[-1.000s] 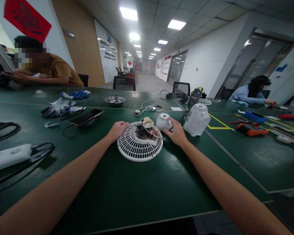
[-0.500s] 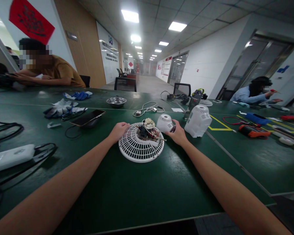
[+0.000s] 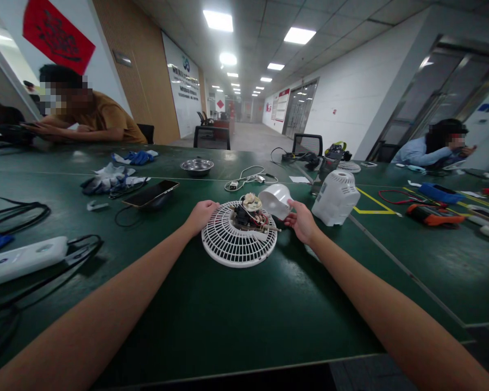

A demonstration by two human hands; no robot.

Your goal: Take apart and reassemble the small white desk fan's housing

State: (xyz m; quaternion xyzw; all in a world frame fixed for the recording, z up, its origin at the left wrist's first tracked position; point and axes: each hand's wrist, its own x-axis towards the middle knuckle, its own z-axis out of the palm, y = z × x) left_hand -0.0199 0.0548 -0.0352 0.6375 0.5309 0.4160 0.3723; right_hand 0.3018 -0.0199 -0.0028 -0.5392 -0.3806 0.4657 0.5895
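White rounded cover point(image 3: 275, 201), at right hand's point(image 3: 302, 221) fingertips, pinched by its edge

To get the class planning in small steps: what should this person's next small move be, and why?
Probably line up the white housing cover with the exposed motor assembly: the right hand holds the cover tilted beside it, while the left hand, at the rim of the fan grille, could steady the base.
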